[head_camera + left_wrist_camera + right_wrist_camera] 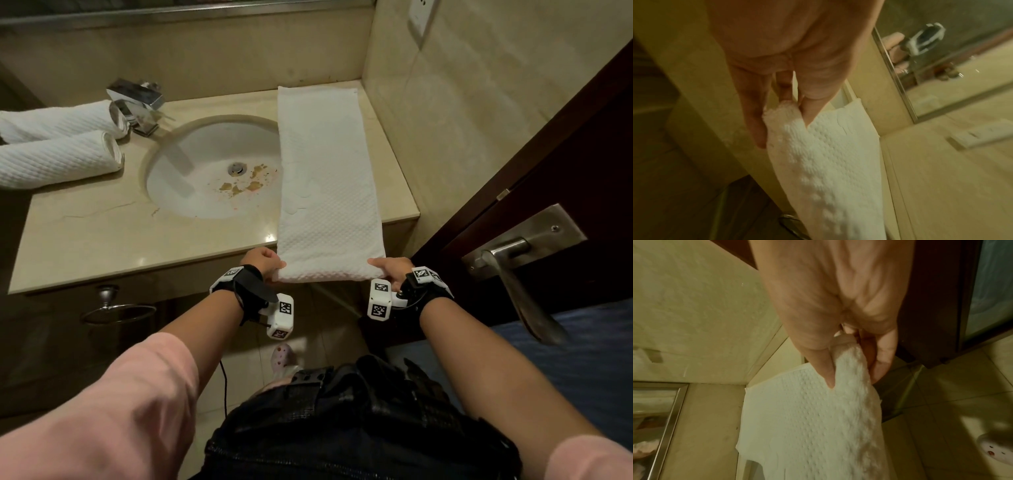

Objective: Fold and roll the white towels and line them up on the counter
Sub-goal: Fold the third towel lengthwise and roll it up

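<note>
Beige surface (102, 233) carrying folded towel (325, 178); left hand (262, 262), right hand (394, 267) pinching near corners; advisably rolling tightly, evenly.

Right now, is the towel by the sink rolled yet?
Not yet: the towel lies flat in a folded strip, near corners pinched by left hand and right hand.

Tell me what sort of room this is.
Most likely a bathroom, perhaps a hotel's: a sink sunk into a marble counter, a chrome faucet, and rolled white towels beside it.
</note>
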Demonstrator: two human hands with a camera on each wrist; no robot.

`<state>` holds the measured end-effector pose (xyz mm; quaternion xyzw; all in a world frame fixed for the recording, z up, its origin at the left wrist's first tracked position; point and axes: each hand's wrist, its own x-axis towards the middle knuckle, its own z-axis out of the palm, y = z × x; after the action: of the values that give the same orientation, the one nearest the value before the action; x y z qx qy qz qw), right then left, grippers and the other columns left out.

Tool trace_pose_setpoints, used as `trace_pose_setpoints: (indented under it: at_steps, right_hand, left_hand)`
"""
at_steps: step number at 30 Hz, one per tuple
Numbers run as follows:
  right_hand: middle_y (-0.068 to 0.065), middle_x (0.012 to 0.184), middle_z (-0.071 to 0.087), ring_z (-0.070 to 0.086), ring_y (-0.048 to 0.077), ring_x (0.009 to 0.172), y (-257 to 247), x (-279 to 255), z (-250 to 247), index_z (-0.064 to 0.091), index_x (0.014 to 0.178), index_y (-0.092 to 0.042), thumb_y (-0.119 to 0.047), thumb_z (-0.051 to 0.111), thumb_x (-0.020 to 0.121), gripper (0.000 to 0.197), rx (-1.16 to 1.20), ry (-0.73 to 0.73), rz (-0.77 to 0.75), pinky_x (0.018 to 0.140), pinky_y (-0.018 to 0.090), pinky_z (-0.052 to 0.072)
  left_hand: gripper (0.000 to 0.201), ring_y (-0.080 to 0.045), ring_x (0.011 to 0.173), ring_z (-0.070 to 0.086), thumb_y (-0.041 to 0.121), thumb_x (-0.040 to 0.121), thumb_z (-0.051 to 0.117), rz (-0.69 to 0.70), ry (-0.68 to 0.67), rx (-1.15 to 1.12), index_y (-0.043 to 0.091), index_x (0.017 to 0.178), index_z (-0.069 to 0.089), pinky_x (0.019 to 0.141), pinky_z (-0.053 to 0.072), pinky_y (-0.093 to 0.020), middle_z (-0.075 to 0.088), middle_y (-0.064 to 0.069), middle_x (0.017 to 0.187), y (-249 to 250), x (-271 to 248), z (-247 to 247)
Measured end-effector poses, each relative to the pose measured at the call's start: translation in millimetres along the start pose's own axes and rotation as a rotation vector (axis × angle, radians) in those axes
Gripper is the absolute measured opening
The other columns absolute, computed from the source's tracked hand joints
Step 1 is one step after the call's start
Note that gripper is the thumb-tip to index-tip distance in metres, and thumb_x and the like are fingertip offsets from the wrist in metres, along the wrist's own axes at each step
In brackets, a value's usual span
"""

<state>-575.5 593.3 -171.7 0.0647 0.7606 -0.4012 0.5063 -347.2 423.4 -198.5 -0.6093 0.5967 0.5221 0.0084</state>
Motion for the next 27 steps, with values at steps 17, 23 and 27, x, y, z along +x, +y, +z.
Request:
trace_pose_setpoints:
  at_steps: [17, 23, 27]
  right_hand:
    - [0.008, 0.045, 0.06, 0.059, 0.016, 0.034, -10.0, -13.9, -9.0, 0.051, 0.099, -0.002, -0.011, 0.044, 0.101, 0.011, 0.154, -0.214, 0.112, 0.033, 0.02, 0.044]
    - [-0.002, 0.046, 0.064, 0.063, 0.009, 0.04, -8.7, -0.8, -9.3, 0.051, 0.101, -0.008, -0.021, 0.046, 0.1, 0.014, 0.088, -0.186, 0.086, 0.041, 0.021, 0.052]
    - [0.003, 0.074, 0.065, 0.063, 0.016, 0.065, -6.7, 8.0, -8.0, 0.053, 0.089, -0.013, -0.03, 0.051, 0.096, 0.019, 0.039, -0.13, 0.065, 0.044, 0.02, 0.053]
  left_hand:
    - [0.057, -0.029, 0.105, 0.053, 0.051, 0.086, 0.059, 0.768, -0.06, 1.086, 0.009, 0.122, 0.046, 0.088, 0.042, -0.038, 0.052, -0.011, 0.119, 31.9, -30.3, 55.9]
    - [0.032, -0.029, 0.102, 0.047, 0.014, 0.094, 0.043, 0.794, 0.056, 1.156, 0.004, 0.125, 0.041, 0.085, 0.036, -0.035, 0.048, -0.013, 0.118, 35.4, -31.9, 95.6]
    - [0.023, -0.029, 0.099, 0.051, 0.0, 0.092, 0.038, 0.774, 0.051, 1.183, 0.005, 0.112, 0.047, 0.082, 0.037, -0.034, 0.054, -0.013, 0.111, 48.4, -28.3, 95.7]
